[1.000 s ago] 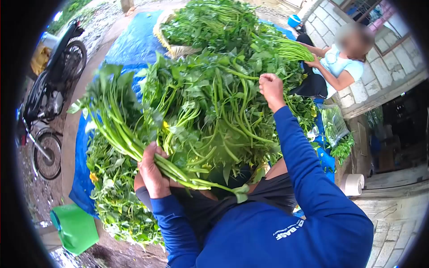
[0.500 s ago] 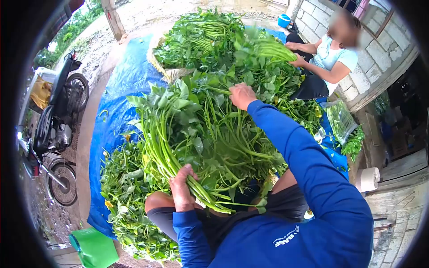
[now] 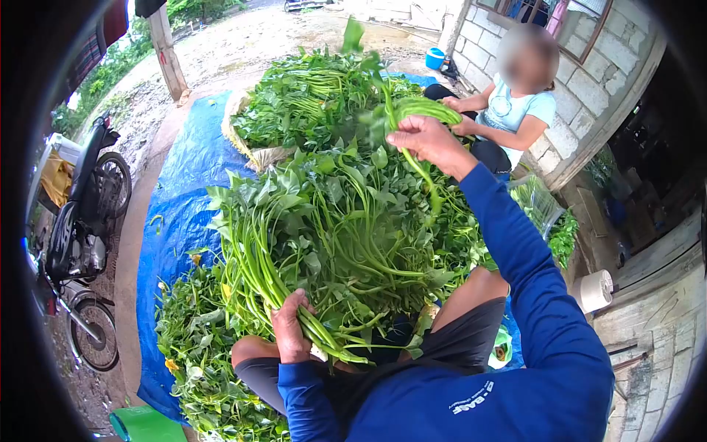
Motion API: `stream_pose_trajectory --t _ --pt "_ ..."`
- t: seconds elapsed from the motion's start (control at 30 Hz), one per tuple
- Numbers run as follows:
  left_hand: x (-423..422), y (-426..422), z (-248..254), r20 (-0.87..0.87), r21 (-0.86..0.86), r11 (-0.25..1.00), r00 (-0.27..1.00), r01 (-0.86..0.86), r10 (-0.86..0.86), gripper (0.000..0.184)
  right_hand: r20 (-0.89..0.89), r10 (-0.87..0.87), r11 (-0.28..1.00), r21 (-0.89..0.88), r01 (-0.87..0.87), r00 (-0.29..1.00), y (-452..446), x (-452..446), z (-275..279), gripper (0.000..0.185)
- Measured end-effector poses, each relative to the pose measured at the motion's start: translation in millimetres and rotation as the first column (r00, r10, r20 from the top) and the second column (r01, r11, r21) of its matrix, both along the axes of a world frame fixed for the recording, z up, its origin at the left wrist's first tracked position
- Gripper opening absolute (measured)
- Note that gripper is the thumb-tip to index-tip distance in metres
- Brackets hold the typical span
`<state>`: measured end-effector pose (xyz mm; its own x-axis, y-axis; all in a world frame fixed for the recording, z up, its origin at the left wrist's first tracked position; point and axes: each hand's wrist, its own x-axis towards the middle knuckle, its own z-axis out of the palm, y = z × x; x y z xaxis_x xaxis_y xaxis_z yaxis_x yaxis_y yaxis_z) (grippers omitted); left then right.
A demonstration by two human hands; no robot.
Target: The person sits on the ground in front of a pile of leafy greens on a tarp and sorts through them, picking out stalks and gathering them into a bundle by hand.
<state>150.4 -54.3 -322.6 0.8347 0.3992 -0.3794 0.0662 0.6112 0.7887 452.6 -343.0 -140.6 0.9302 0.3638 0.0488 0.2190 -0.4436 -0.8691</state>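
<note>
Fingers curled, left hand [image 3: 292, 331] grips a bundle [image 3: 258, 259] near its stem ends, likely keeping them even; leaves lean over the pile [image 3: 346, 180]. Right hand [image 3: 429, 144] pinches one stem [image 3: 418, 168] above it, perhaps avoiding tangles. Blue sheet [image 3: 184, 169] underneath, apparently for cleanliness.

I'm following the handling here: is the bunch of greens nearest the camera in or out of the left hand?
In: the left hand wraps around the bunch, its stems showing on both sides.
</note>
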Motion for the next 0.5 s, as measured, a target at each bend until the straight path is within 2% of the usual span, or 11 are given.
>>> stream_pose_trajectory --t 0.03,0.1,0.17,0.23,0.27,0.3,0.37,0.5 --pt "1.3 -2.4 1.9 0.006 0.0 1.0 1.0 0.007 -0.007 0.021 0.089 0.002 0.999 -0.034 0.001 0.996 -2.9 -11.7 -4.9 0.033" --pt "4.8 -8.4 6.8 0.021 0.005 1.0 0.999 0.03 -0.03 0.021 0.021 0.017 0.997 0.076 -0.018 1.0 -3.1 -39.3 -18.0 0.033" --pt "5.8 -14.1 12.4 0.022 0.023 0.997 0.997 0.068 -0.069 0.021 -0.233 0.086 0.944 0.331 -0.004 0.969 -2.0 -61.0 -35.1 0.035" --pt "10.3 -20.4 11.2 0.001 0.012 0.996 0.997 0.083 -0.083 0.022 -0.311 0.139 0.887 0.461 0.021 0.94 0.6 -80.1 -57.6 0.033" --pt "12.9 -23.4 10.7 0.008 0.017 0.996 0.996 0.085 -0.085 0.023 -0.32 0.122 0.9 0.435 0.032 0.939 1.1 -88.4 -68.9 0.04" --pt "16.4 -28.1 10.2 0.016 0.02 0.996 0.996 0.088 -0.088 0.023 -0.274 0.064 0.88 0.469 0.075 0.96 10.8 -103.9 -71.6 0.044" --pt "21.5 -36.2 6.6 0.026 0.02 0.994 0.994 0.108 -0.108 0.023 -0.141 0.032 0.888 0.458 0.036 0.99 17.6 -117.0 -89.0 0.049" --pt "29.7 -47.0 -5.0 0.047 0.01 0.988 0.987 0.152 -0.152 0.024 0.175 -0.19 0.976 0.139 0.166 0.966 30.1 -132.5 -101.4 0.044"
